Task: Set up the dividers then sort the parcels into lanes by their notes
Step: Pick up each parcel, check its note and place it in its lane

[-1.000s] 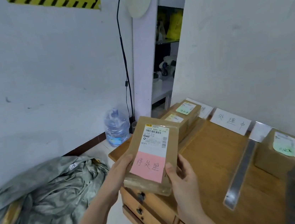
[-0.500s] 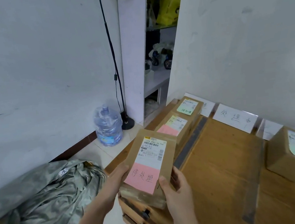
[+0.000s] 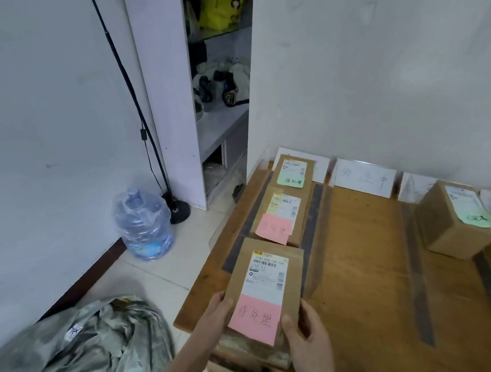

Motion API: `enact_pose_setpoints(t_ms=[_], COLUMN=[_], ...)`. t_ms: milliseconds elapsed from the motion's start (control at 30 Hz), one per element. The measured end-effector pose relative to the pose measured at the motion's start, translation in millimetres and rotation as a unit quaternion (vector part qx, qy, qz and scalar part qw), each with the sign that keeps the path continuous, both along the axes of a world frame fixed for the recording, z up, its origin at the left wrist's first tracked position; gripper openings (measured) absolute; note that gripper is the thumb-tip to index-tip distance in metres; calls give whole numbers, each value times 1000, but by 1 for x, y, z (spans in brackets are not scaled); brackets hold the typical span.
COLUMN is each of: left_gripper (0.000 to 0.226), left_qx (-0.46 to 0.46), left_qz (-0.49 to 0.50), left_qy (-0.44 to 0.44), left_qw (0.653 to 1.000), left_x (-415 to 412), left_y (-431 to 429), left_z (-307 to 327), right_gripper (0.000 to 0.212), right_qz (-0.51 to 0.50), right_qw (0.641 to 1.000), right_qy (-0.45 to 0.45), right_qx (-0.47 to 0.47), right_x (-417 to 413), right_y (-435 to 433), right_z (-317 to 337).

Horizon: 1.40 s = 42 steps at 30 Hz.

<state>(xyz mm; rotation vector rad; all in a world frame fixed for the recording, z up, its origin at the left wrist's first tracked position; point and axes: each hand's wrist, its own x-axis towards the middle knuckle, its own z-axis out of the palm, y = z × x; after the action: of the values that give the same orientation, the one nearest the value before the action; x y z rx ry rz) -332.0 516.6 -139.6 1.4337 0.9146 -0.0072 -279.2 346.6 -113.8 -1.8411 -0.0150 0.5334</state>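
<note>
The left hand and right hand both clasp the near end of the flat brown cardboard parcel with a pink note at the front of the wooden table's left lane; released this near the edge, it might tip off.

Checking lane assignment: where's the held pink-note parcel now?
Head view, lower centre: left hand and right hand hold the parcel over the near-left table edge, in front of a second pink-note parcel.

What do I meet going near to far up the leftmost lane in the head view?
held pink-note parcel → second pink-note parcel → green-note parcel
</note>
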Motion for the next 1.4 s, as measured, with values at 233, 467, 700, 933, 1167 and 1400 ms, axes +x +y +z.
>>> enact_pose_setpoints(t_ms=[233, 467, 700, 933, 1167, 1400], left_gripper=[25, 36, 46, 35, 51, 61], left_qx=[-6, 39, 159, 328, 545, 646], left_qz=[-52, -65, -104, -162, -278, -354], left_qy=[-12, 2, 3, -21, -27, -46], left_qw=[999, 997, 982, 931, 791, 675], left_x=[-1, 2, -1, 7, 39, 68], left_y=[3, 8, 8, 8, -17, -79], left_z=[-2, -5, 7, 48, 93, 136], right_gripper=[51, 54, 58, 64, 61, 66], right_qz=[-6, 23, 33, 54, 64, 64], right_qw=[1000, 998, 986, 959, 908, 851], right_qy=[2, -18, -59, -156, -266, -328], right_qx=[-12, -55, -150, -230, -316, -406], right_x=[-2, 1, -1, -3, 15, 34], right_y=[8, 15, 25, 14, -22, -90], right_z=[-5, -1, 3, 25, 60, 89])
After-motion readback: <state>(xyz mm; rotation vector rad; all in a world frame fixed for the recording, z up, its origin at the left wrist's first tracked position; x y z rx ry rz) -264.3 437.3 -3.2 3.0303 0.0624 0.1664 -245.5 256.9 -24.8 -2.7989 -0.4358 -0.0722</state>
